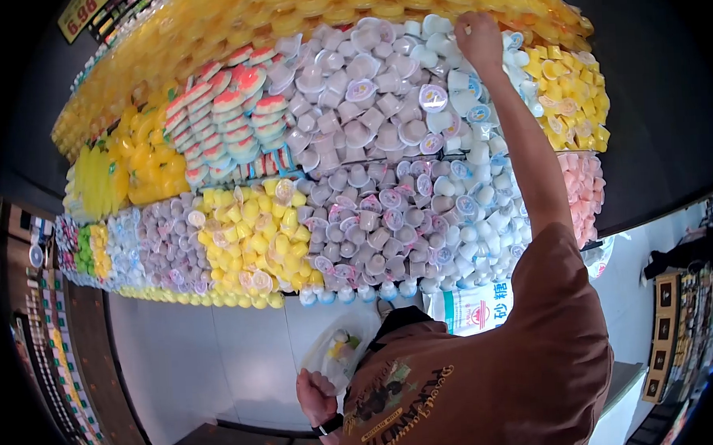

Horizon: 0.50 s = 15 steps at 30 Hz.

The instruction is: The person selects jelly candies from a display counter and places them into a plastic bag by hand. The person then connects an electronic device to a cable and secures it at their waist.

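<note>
My left hand (316, 395) is closed around the top of a clear plastic bag (335, 365), low in front of my body. Inside the bag, a few small yellow, green and dark-topped pieces show through. My right arm stretches across the display to its far side. There my right hand (480, 40) is over white jelly cups (436, 48), its fingers curled together; whatever they may hold is too small to make out. Pale purple jelly cups (351, 87) lie to the left of it, and yellow jelly cups (566, 94) to the right.
Striped red-topped packs (228, 117) and yellow packs (147, 164) fill the left compartments. A bank of amber packs (284, 15) rises behind. A printed white sack (472, 309) sits below the near edge. Shelves (52, 355) stand left, a price sign (81, 16) top left.
</note>
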### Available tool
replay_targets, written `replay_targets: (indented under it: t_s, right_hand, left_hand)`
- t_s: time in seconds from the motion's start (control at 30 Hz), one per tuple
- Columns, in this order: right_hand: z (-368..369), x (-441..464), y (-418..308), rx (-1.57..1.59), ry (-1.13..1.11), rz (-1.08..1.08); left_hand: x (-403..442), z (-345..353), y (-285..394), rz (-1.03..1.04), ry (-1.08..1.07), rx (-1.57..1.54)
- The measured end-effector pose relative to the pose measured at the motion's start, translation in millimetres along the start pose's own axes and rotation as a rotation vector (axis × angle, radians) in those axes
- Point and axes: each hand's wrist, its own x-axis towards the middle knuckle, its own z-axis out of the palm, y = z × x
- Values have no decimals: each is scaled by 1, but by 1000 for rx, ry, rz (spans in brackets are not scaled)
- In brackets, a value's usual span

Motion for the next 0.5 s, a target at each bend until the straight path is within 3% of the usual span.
replay_targets:
  t_s: [0.13, 0.27, 0.33, 0.37, 0.47, 0.5]
  right_hand:
    - [-35, 6, -51, 120, 118, -132]
    - [-92, -26, -120, 609, 99, -191]
    - [-134, -64, -160, 665, -61, -166]
    - [-144, -89, -179, 845, -99, -98]
    - [-192, -183, -241, 1081, -425, 190]
    - [-201, -212, -258, 1177, -563, 20]
  left_hand:
    - [-12, 0, 4, 11, 37, -3]
    - [-21, -20, 9, -28, 90, -89]
    - [-28, -15, 21, 51, 134, -59]
    - [-28, -30, 22, 75, 57, -77]
    - [-37, -32, 47, 86, 183, -23]
    - [-38, -45, 53, 92, 176, -45]
